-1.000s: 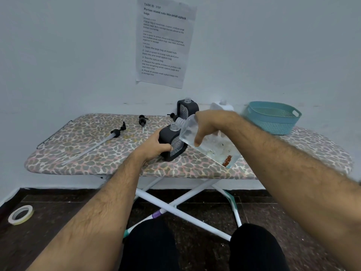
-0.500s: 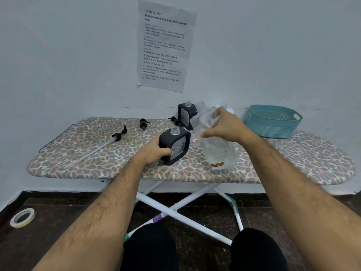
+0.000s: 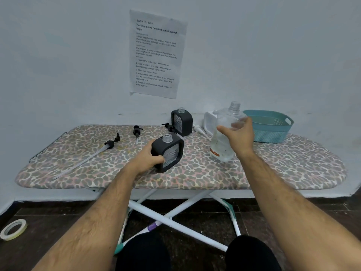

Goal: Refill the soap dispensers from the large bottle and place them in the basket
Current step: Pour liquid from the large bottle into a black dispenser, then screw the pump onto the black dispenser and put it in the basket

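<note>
Soft, even, bluish light is filling the scene; shadows are staying faint, wide-angle distortion is bending the edges, and fine detail is blurring slightly.

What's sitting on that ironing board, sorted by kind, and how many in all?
Black soap dispensers: 2
Black pump heads: 3
Clear large bottle: 1
White container: 1
White pump: 1
Teal basket: 1
Total: 9
</note>
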Demonstrator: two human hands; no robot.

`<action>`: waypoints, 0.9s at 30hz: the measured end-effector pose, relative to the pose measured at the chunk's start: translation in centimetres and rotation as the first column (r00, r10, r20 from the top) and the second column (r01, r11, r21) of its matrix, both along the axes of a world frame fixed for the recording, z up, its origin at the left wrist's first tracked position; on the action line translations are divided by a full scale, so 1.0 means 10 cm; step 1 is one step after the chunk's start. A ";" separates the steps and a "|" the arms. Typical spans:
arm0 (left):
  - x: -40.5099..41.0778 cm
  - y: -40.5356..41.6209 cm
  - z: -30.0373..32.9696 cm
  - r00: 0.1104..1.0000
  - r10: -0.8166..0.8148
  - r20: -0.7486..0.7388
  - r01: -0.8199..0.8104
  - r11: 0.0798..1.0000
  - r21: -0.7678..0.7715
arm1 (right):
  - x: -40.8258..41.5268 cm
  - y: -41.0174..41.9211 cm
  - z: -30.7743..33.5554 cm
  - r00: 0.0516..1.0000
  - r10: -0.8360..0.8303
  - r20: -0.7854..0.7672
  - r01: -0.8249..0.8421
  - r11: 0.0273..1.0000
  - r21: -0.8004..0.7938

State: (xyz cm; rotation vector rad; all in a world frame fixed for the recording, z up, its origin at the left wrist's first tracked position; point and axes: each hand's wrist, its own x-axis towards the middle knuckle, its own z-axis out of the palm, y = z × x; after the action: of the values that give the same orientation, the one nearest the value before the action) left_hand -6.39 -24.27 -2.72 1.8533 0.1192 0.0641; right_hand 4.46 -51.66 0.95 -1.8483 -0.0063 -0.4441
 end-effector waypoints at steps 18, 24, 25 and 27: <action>0.04 0.05 0.07 0.996 -0.048 -0.080 0.054 0.996 0.070 | -0.01 -0.01 -0.10 0.999 -0.051 -0.014 0.049 0.995 -0.087; 0.06 0.10 0.18 0.984 -0.078 -0.160 0.098 0.988 0.123 | -0.37 0.26 0.14 0.844 -0.072 0.531 0.192 0.966 -0.173; 0.06 0.10 0.19 0.983 -0.082 -0.164 0.102 0.988 0.119 | -0.43 0.34 0.16 0.843 0.012 0.537 0.121 0.970 -0.211; 0.05 0.08 0.22 0.983 -0.083 -0.163 0.102 0.988 0.115 | -0.51 0.51 0.16 0.881 0.212 0.423 -0.081 0.948 -0.307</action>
State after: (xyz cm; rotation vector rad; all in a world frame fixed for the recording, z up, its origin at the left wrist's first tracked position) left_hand -5.91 -23.46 -0.54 1.9835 0.1416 -0.1435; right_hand -0.68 -46.59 2.54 -1.9618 -0.5533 -0.7904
